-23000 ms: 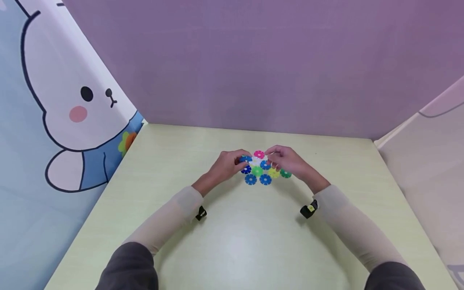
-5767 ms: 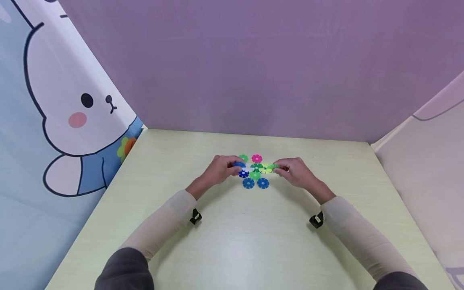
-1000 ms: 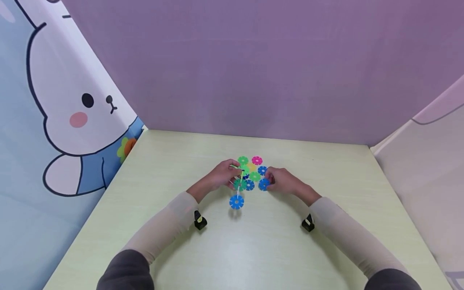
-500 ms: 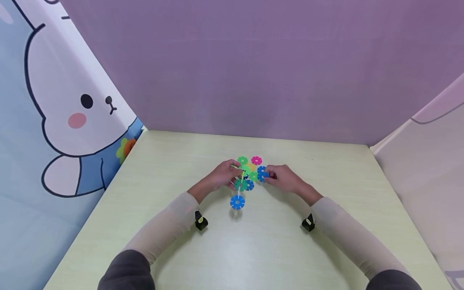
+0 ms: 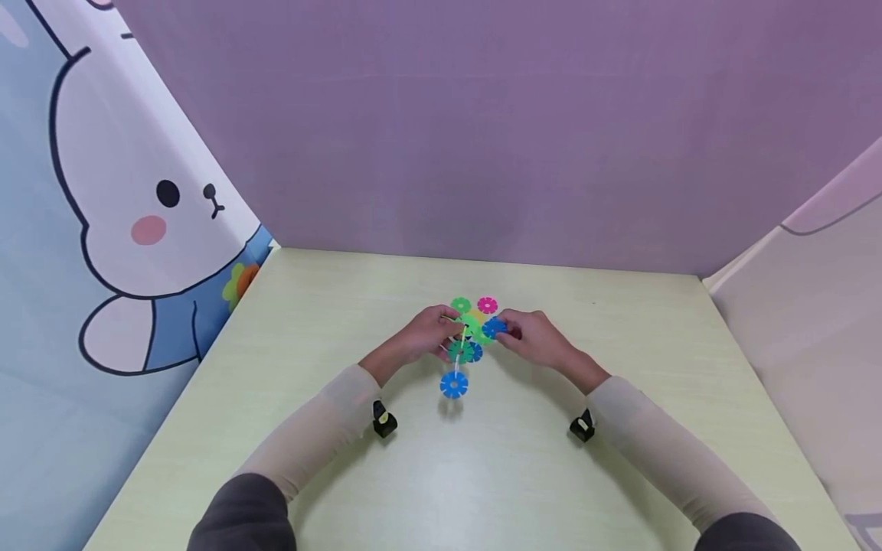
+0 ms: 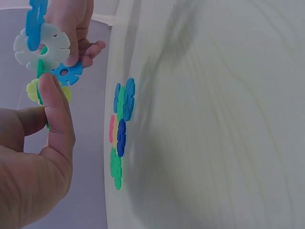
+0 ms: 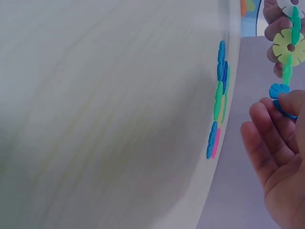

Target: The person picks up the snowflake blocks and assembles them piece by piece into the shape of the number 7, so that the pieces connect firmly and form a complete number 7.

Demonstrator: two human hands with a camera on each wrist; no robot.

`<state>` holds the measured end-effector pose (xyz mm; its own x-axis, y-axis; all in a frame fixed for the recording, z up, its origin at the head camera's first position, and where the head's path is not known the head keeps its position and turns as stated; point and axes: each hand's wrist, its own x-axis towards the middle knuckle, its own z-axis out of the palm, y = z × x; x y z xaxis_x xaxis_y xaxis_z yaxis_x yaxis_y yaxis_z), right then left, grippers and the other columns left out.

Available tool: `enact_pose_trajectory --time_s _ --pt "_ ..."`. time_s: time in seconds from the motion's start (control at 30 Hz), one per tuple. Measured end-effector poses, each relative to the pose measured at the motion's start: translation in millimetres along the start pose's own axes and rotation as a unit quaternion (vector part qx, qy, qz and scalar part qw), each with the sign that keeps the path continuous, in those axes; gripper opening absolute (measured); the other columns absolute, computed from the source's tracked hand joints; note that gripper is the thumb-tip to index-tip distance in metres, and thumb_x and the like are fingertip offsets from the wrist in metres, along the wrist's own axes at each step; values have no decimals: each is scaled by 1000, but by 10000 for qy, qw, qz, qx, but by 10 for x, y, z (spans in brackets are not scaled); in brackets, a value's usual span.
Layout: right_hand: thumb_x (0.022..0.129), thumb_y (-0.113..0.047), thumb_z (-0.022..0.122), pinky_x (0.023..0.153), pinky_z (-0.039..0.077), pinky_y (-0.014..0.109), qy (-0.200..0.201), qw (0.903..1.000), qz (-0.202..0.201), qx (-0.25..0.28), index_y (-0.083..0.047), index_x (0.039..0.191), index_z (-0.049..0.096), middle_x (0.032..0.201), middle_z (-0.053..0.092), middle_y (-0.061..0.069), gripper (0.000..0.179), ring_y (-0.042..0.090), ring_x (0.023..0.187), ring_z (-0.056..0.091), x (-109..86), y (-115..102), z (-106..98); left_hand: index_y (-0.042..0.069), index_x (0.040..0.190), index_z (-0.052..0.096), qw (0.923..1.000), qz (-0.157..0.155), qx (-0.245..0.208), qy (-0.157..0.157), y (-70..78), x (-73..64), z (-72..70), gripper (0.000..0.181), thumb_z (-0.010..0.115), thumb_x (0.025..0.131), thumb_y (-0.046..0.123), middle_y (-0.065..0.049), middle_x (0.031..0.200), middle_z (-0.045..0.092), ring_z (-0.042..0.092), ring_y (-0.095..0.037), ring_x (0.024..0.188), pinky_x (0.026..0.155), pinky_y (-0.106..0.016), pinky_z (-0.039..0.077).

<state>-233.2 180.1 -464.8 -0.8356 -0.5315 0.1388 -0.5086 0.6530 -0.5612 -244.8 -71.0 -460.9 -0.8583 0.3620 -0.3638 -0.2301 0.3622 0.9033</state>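
My left hand point(image 5: 429, 333) pinches a chain of slotted plastic flower discs, joined at right angles, near its light green end point(image 5: 468, 325). The chain hangs over the table toward me, with a blue disc point(image 5: 453, 385) at its near end. A white disc point(image 6: 55, 45), a yellow disc point(image 7: 289, 46) and green discs point(image 7: 296, 24) lie between. Thumb and fingers of my right hand point(image 5: 534, 335) pinch a loose blue disc point(image 6: 66, 72). In the right wrist view, that disc is right at the tip of the chain's light green disc point(image 7: 287, 69).
Several loose discs lie flat on the pale table point(image 5: 441, 474) beneath my hands, among them a pink disc point(image 5: 487, 305), a green disc point(image 5: 461, 305) and a dark blue disc point(image 6: 121, 138). A purple backdrop point(image 5: 441, 138) stands behind the table.
My right hand has picked up a blue disc from the near right of the group and carried it left and away from me to the chain. My left hand has barely moved.
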Motion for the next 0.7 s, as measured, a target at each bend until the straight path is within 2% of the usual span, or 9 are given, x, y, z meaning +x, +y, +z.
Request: enact_pose_trajectory --time_s 0.17,0.47,0.7 --pt "97 -14 69 57 47 23 101 9997 -244 15 -9 104 67 73 62 -4 9 9 60 50 4 -68 -12 2 144 47 10000 14 11 -40 19 -10 -1 47 57 105 25 -14 113 66 65 -21 84 68 -31 62" --pt "98 -16 69 57 50 22 263 9995 -164 -22 -11 107 69 76 66 -4 11 8 61 54 -43 -106 54 1 146 45 9999 21 28 -97 17 -72 20 48 56 105 24 -18 118 66 66 -21 83 67 -31 62" --pt "98 -17 68 58 52 22 298 9995 -60 21 -10 109 69 84 73 5 13 8 64 59 -74 -112 91 0 145 45 9999 57 41 -124 8 -90 32 47 57 106 24 -19 119 65 66 -23 85 67 -30 62"
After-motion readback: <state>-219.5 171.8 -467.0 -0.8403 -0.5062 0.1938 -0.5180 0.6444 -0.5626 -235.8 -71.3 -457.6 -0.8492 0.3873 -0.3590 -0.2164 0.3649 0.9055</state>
